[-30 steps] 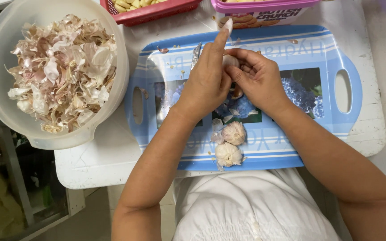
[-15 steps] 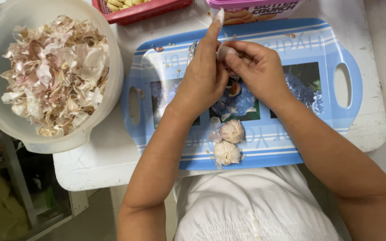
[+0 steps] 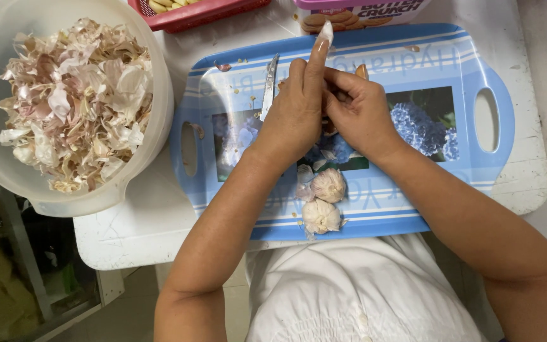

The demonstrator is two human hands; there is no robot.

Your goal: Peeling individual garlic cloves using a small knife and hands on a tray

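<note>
We judge that, with our left hand [image 3: 295,111] and right hand [image 3: 359,111] closed together on a garlic clove hidden between the fingers, the knife [image 3: 268,85] just left of them could nick a fingertip if either slips.

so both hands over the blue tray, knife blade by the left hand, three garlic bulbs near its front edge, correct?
Not three: the head view shows two garlic bulbs near the front edge of the blue tray. Left hand and right hand are over it, knife blade by the left.
</note>
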